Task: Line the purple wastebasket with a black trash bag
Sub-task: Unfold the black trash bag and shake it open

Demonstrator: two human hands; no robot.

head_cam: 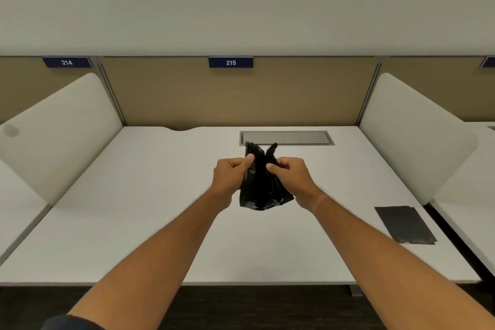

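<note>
A small, crumpled black trash bag (261, 187) hangs above the middle of the white desk (150, 195), gripped by both hands. My left hand (231, 175) pinches its upper left edge between thumb and fingers. My right hand (290, 177) pinches the upper right edge. The bag's two top tips stick up between my thumbs, and its lower part droops below my hands. No purple wastebasket is in view.
A second black bag (404, 224), folded flat, lies near the desk's right edge. A grey cable hatch (286, 138) sits at the back of the desk. White side dividers (412, 131) and a tan back panel (230, 99) labelled 215 enclose the desk.
</note>
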